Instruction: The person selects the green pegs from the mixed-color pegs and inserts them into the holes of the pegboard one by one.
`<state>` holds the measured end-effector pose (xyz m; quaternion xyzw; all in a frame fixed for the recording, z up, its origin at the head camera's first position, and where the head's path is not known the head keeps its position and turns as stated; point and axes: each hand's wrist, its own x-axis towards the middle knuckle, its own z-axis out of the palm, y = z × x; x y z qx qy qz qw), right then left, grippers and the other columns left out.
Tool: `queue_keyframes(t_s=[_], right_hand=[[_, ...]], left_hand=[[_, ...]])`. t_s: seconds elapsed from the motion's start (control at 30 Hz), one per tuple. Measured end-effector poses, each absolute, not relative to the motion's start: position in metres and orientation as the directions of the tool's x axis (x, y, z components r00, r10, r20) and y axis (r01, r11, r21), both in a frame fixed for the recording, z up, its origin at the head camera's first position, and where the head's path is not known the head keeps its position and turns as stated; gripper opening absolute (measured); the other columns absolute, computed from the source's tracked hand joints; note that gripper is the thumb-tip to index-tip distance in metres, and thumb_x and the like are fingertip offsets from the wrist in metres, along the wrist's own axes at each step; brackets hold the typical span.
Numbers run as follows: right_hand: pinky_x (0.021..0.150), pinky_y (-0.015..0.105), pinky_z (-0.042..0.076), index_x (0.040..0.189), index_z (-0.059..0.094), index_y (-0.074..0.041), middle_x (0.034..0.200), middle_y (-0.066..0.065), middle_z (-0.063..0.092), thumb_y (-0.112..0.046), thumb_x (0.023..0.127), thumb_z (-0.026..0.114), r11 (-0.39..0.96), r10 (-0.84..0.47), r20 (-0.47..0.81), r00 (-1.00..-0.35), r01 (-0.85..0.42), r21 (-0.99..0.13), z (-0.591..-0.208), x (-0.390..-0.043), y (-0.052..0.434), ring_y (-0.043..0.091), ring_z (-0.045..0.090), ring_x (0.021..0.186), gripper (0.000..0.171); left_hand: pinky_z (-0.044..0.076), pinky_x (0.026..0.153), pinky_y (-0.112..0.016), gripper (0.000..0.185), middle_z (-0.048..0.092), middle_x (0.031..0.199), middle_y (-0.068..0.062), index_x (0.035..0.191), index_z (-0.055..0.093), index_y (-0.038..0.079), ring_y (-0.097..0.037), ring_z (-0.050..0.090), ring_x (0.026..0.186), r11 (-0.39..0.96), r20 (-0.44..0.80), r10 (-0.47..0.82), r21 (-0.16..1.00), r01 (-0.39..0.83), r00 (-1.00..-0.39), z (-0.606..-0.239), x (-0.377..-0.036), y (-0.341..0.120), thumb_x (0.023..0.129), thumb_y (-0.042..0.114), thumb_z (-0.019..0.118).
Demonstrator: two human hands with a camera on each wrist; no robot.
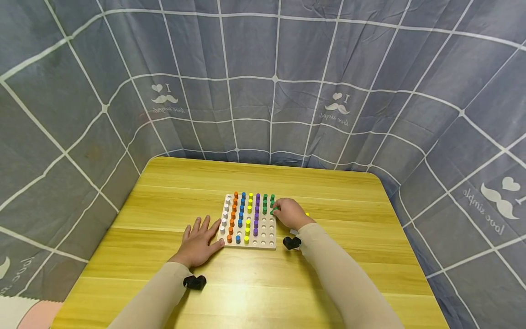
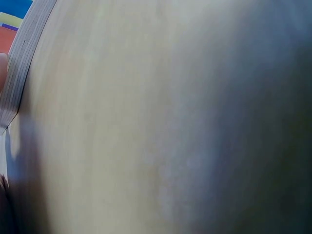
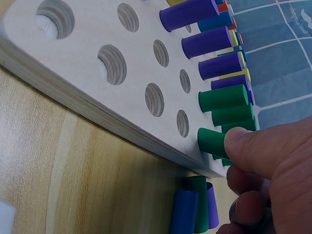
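A pale wooden pegboard (image 1: 266, 247) lies on the table with columns of white, orange, blue, yellow, purple and green pegs standing in it. My right hand (image 1: 291, 214) is at its right edge. Between thumb and finger it pinches a green peg (image 3: 212, 141), whose lower end is right at the board's surface. Other green pegs (image 3: 223, 98) stand close by. My left hand (image 1: 198, 244) lies with fingers spread on the table at the board's left side, its thumb at the near left corner. Mostly bare table fills the left wrist view, with the board's layered edge (image 2: 24, 53) at the left.
Loose blue (image 3: 184, 212), green (image 3: 199, 202) and purple pegs (image 3: 212, 204) lie on the table beside the board, partly behind my right hand. A yellow peg (image 1: 307, 214) shows past the right wrist. Several holes at the board's near right hold no peg. Grey curtains (image 1: 255, 100) surround the table.
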<state>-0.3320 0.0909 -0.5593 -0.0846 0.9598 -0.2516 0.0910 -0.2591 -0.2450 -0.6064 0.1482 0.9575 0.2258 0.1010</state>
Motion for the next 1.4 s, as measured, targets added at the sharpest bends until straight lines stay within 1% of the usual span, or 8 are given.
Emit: queue_keyframes(t_s=[0.2,0.4,0.67,0.83,0.93,1.1,1.2,1.4], right_hand=[[0.096,0.04,0.056,0.105,0.077,-0.012,0.109,0.002,0.075,-0.02,0.104,0.068,0.863,-0.213,-0.134,-0.968,-0.122,-0.49,-0.559,-0.332,0.089,0.017,0.064,0.095,0.011],[0.098,0.04,0.057,0.109,0.077,-0.011,0.113,0.003,0.076,-0.02,0.105,0.067,0.876,-0.211,-0.153,-0.966,-0.117,-0.468,-0.556,-0.332,0.087,0.018,0.067,0.099,0.014],[0.099,0.04,0.058,0.11,0.077,-0.011,0.113,0.003,0.076,-0.02,0.105,0.067,0.881,-0.213,-0.15,-0.965,-0.124,-0.457,-0.555,-0.333,0.084,0.018,0.069,0.102,0.014],[0.098,0.04,0.058,0.109,0.077,-0.01,0.112,0.002,0.076,-0.019,0.105,0.067,0.878,-0.219,-0.147,-0.965,-0.129,-0.46,-0.555,-0.333,0.083,0.018,0.068,0.099,0.014],[0.096,0.039,0.058,0.108,0.077,-0.011,0.11,0.002,0.076,-0.019,0.105,0.067,0.88,-0.224,-0.151,-0.963,-0.133,-0.457,-0.555,-0.334,0.082,0.017,0.066,0.095,0.014],[0.081,0.035,0.055,0.097,0.076,-0.011,0.097,0.002,0.073,-0.017,0.105,0.066,0.885,-0.25,-0.159,-0.955,-0.159,-0.438,-0.555,-0.336,0.078,0.017,0.061,0.082,0.013],[0.077,0.034,0.051,0.093,0.073,-0.011,0.09,0.002,0.068,-0.017,0.105,0.065,0.885,-0.252,-0.168,-0.953,-0.157,-0.438,-0.559,-0.336,0.076,0.018,0.058,0.078,0.016],[0.088,0.037,0.055,0.101,0.075,-0.012,0.098,0.001,0.071,-0.02,0.104,0.068,0.87,-0.204,-0.14,-0.969,-0.113,-0.48,-0.569,-0.334,0.077,0.018,0.06,0.087,0.011]], left_hand=[[-0.002,0.125,-0.072,0.079,0.01,0.176,-0.022,0.169,0.025,0.025,-0.051,0.0,0.162,0.853,-0.144,0.33,0.467,0.23,-0.933,-0.604,-0.259,-0.245,0.105,0.065,0.047],[-0.002,0.125,-0.073,0.079,0.01,0.176,-0.023,0.169,0.025,0.024,-0.052,0.0,0.162,0.852,-0.139,0.332,0.469,0.233,-0.933,-0.604,-0.258,-0.246,0.105,0.065,0.047],[-0.002,0.124,-0.074,0.08,0.011,0.176,-0.022,0.169,0.026,0.024,-0.052,0.0,0.162,0.852,-0.124,0.33,0.467,0.238,-0.936,-0.605,-0.259,-0.248,0.104,0.067,0.046],[-0.002,0.124,-0.074,0.08,0.011,0.176,-0.023,0.169,0.026,0.024,-0.052,0.0,0.161,0.853,-0.126,0.329,0.466,0.236,-0.936,-0.603,-0.258,-0.248,0.105,0.066,0.046],[-0.002,0.124,-0.074,0.079,0.011,0.176,-0.023,0.169,0.026,0.024,-0.052,0.0,0.162,0.852,-0.131,0.329,0.467,0.234,-0.935,-0.602,-0.257,-0.249,0.105,0.066,0.047],[-0.001,0.124,-0.074,0.079,0.012,0.176,-0.023,0.169,0.027,0.023,-0.053,0.001,0.161,0.852,-0.128,0.328,0.468,0.234,-0.936,-0.602,-0.257,-0.249,0.105,0.064,0.048],[-0.002,0.125,-0.074,0.079,0.011,0.176,-0.022,0.169,0.027,0.022,-0.051,0.0,0.162,0.855,-0.138,0.33,0.464,0.233,-0.934,-0.603,-0.257,-0.248,0.105,0.064,0.047],[-0.002,0.125,-0.073,0.079,0.009,0.177,-0.021,0.169,0.029,0.02,-0.051,-0.001,0.162,0.857,-0.147,0.337,0.458,0.238,-0.93,-0.606,-0.258,-0.247,0.106,0.066,0.045]])
